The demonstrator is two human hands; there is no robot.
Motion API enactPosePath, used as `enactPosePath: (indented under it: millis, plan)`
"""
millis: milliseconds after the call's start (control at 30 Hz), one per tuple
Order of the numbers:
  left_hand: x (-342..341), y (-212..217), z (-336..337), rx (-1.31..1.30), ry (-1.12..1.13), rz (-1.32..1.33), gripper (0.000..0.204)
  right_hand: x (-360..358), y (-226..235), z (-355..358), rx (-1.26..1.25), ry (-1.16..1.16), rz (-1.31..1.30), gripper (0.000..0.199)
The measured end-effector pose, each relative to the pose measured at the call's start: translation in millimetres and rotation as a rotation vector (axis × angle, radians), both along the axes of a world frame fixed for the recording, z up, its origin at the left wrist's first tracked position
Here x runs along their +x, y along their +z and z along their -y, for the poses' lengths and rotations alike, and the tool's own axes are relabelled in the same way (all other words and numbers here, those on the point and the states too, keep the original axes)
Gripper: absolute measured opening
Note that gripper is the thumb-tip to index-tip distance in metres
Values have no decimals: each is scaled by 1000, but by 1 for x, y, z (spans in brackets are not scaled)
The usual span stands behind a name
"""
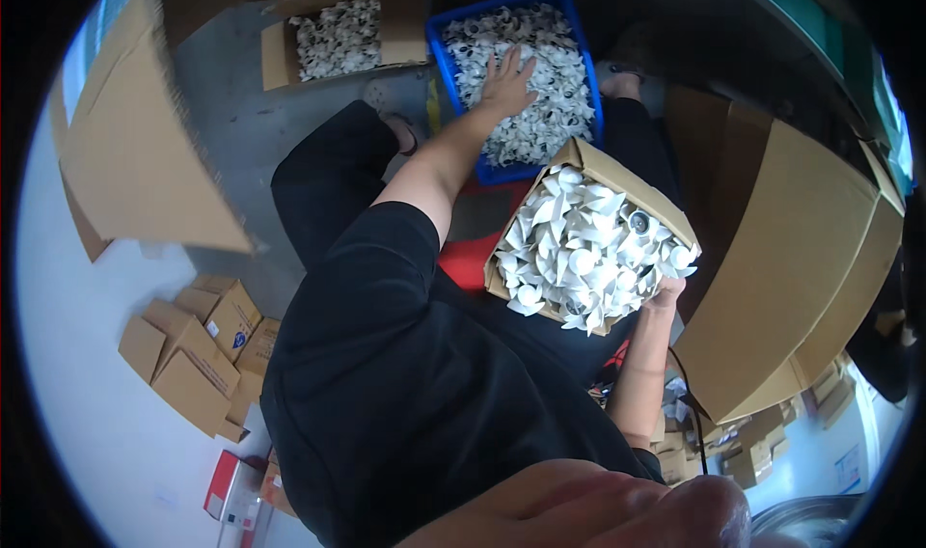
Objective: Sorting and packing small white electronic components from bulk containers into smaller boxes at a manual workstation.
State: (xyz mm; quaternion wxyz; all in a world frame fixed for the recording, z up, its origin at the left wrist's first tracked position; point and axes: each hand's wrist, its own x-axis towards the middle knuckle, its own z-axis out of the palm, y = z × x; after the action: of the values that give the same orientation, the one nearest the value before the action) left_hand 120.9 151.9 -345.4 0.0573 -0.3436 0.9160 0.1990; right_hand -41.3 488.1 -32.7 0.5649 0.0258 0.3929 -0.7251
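My left hand [507, 83] reaches out with fingers spread and lies on a heap of small white bladed pieces [550, 85], which look like little fan wheels. They fill a blue plastic bin [590, 41] between my feet. Closer to my body, a cardboard box [637, 181] rests tilted over my lap, heaped to its rim with larger-looking white bladed pieces [579, 249], a few with dark round centres. My right hand [666, 292] grips this box at its lower right corner; its fingers are partly hidden by the box and the pieces.
Left of the bin stands an open cardboard box [280, 56] of similar white pieces. A large cardboard flap [145, 133] rises at the left, and a big open carton [791, 259] at the right. Smaller cartons [198, 355] lie at lower left. Something red [468, 261] sits beneath the held box.
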Motion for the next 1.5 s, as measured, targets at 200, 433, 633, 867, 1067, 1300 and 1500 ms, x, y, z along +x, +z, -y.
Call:
enactPosePath:
  millis: [200, 433, 633, 867, 1067, 1300, 1500]
  plan:
    - [26, 39, -48, 155, 258, -236, 63, 0, -8, -2, 56, 30, 109, 95]
    - [76, 92, -60, 1175, 624, -450, 37, 9, -7, 34, 5, 112, 126, 91]
    - [98, 280, -59, 1766, 784, -755, 51, 22, 10, 53, -120, 148, 173, 89]
    - [157, 355, -100, 1859, 526, -1062, 74, 50, 31, 74, -192, 316, 246, 87]
    - [185, 370, -141, 1811, 544, -1349, 85, 52, 49, 91, -109, 476, 130, 80]
    - [194, 383, -155, 1758, 526, -1486, 85, 72, 99, 107, 4, 540, -49, 66]
    - [218, 397, -136, 1644, 528, -1490, 82, 87, 120, 122, -3, 584, -176, 58]
